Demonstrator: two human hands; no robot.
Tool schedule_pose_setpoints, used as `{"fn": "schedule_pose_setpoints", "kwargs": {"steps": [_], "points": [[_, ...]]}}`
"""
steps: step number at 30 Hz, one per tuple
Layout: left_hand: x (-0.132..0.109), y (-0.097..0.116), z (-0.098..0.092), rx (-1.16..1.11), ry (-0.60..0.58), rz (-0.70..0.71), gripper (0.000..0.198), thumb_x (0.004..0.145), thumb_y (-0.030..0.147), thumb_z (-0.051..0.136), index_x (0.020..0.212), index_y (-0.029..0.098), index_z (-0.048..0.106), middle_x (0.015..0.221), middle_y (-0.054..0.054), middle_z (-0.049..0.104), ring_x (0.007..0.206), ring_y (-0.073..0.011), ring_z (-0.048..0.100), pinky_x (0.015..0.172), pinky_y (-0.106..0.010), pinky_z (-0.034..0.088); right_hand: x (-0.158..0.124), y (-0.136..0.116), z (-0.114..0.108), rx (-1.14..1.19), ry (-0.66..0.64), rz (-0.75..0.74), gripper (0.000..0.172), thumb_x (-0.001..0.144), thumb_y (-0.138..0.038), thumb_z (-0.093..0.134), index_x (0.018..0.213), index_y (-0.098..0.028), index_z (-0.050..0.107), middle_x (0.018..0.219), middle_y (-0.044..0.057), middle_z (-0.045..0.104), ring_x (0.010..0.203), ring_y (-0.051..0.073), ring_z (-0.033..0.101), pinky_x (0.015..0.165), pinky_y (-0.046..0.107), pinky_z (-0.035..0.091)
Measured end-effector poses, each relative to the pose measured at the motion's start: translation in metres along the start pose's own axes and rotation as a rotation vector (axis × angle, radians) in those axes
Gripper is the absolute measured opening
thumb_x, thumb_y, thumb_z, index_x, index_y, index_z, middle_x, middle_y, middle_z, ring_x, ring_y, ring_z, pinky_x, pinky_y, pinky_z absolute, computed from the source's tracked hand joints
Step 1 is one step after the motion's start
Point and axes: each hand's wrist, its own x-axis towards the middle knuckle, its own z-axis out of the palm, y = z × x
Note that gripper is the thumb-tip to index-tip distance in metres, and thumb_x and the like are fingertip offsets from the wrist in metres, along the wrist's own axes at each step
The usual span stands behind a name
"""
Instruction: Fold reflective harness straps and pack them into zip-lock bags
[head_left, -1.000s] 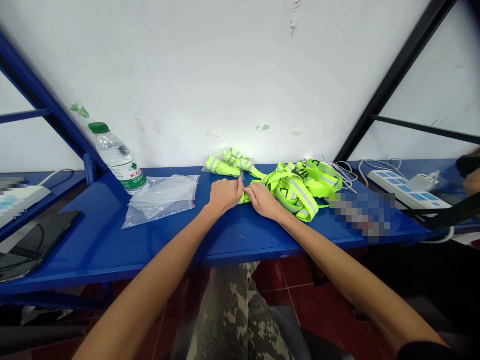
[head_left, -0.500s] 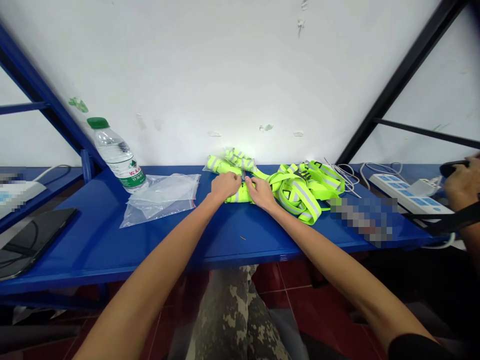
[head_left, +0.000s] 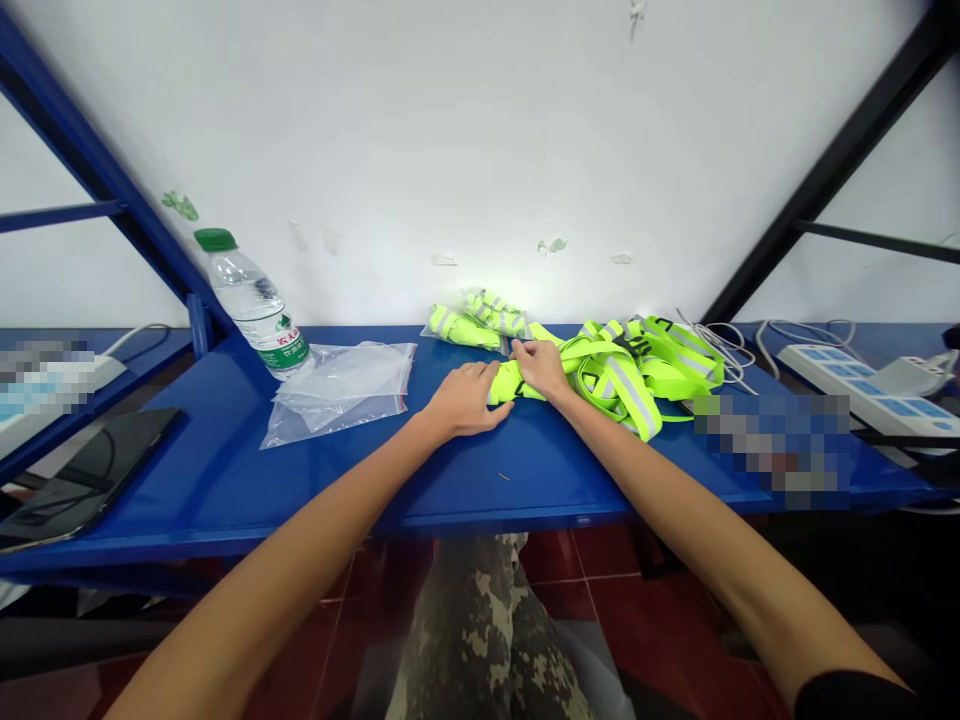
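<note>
Reflective strap (head_left: 506,382) is pinched in a narrow grip by the right hand (head_left: 538,365) on the blue surface (head_left: 187,480), the left hand (head_left: 466,398) laid open just beside it; if tugged, the tangled heap (head_left: 637,375) could be dragged along and snagged on the white cables (head_left: 720,340)

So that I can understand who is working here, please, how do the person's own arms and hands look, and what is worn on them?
The left hand and right hand are bare, without gloves or a watch. The left forearm and right forearm are uncovered. A black sleeve shows near the right elbow.
</note>
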Motion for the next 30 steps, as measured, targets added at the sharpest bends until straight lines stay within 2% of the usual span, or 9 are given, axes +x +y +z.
{"fn": "schedule_pose_setpoints", "kwargs": {"steps": [5,9,14,17,19,22,25,28,30], "points": [[0.0,-0.003,0.0,0.042,-0.038,0.003,0.072,0.09,0.066,0.041,0.133,0.009,0.049,0.115,-0.019,0.065,0.104,-0.0332,0.06,0.088,-0.042,0.045,-0.004,0.002,0.0,0.112,0.017,-0.008,0.054,0.091,-0.055,0.044,0.068,-0.016,0.072,0.062,0.003,0.068,0.064,0.018,0.062,0.067,0.029,0.043],[0.0,0.001,-0.006,0.039,-0.03,-0.012,0.074,0.092,0.065,0.04,0.138,0.008,0.045,0.109,-0.019,0.068,0.101,-0.0326,0.063,0.084,-0.04,0.047,-0.011,-0.003,-0.002,0.287,-0.064,-0.083,0.057,0.088,-0.065,0.045,0.076,-0.018,0.076,0.086,0.006,0.075,0.089,0.022,0.068,0.088,0.032,0.048],[-0.001,-0.002,-0.01,-0.094,0.055,-0.116,0.065,0.093,0.057,0.046,0.136,0.008,0.048,0.114,-0.019,0.069,0.1,-0.0315,0.068,0.082,-0.038,0.05,-0.018,-0.011,-0.007,0.328,-0.184,-0.263,0.058,0.082,-0.072,0.052,0.097,-0.022,0.077,0.115,0.008,0.071,0.114,0.024,0.062,0.107,0.037,0.042],[-0.001,-0.009,-0.011,-0.225,0.153,-0.116,0.057,0.091,0.055,0.052,0.13,0.013,0.056,0.114,-0.014,0.071,0.104,-0.029,0.068,0.088,-0.036,0.05,-0.017,-0.011,-0.01,0.289,-0.242,-0.233,0.066,0.082,-0.075,0.049,0.117,-0.024,0.071,0.133,0.007,0.062,0.132,0.026,0.049,0.119,0.045,0.024],[0.0,-0.013,-0.011,-0.312,0.216,-0.105,0.053,0.09,0.054,0.055,0.126,0.016,0.061,0.116,-0.012,0.071,0.108,-0.0271,0.067,0.092,-0.034,0.049,-0.015,-0.009,-0.011,0.273,-0.303,-0.187,0.072,0.083,-0.077,0.046,0.131,-0.025,0.063,0.142,0.007,0.055,0.14,0.028,0.04,0.122,0.048,0.017],[0.001,-0.014,-0.013,-0.381,0.266,-0.14,0.045,0.091,0.052,0.055,0.122,0.02,0.066,0.118,-0.008,0.072,0.109,-0.025,0.066,0.092,-0.032,0.048,-0.014,-0.006,-0.011,0.305,-0.394,-0.178,0.078,0.084,-0.076,0.043,0.14,-0.023,0.053,0.144,0.008,0.054,0.14,0.028,0.041,0.119,0.047,0.025],[0.001,-0.01,-0.013,-0.357,0.246,-0.186,0.039,0.094,0.05,0.05,0.117,0.024,0.068,0.114,-0.005,0.073,0.106,-0.024,0.067,0.087,-0.03,0.048,-0.014,-0.005,-0.014,0.346,-0.442,-0.177,0.078,0.085,-0.075,0.044,0.145,-0.024,0.048,0.141,0.008,0.057,0.138,0.028,0.044,0.118,0.046,0.03],[0.002,-0.006,-0.011,-0.284,0.214,-0.237,0.041,0.097,0.05,0.044,0.113,0.021,0.068,0.109,-0.007,0.074,0.102,-0.0235,0.068,0.081,-0.028,0.047,-0.016,-0.005,-0.017,0.394,-0.519,-0.136,0.082,0.085,-0.077,0.038,0.149,-0.026,0.041,0.136,0.008,0.061,0.136,0.028,0.048,0.115,0.047,0.034],[0.004,-0.004,-0.009,-0.24,0.225,-0.307,0.044,0.099,0.051,0.036,0.112,0.02,0.065,0.104,-0.009,0.074,0.096,-0.023,0.069,0.077,-0.028,0.046,-0.016,-0.005,-0.018,0.37,-0.519,-0.163,0.087,0.083,-0.079,0.041,0.149,-0.024,0.041,0.136,0.009,0.06,0.137,0.029,0.046,0.115,0.047,0.033]]}}
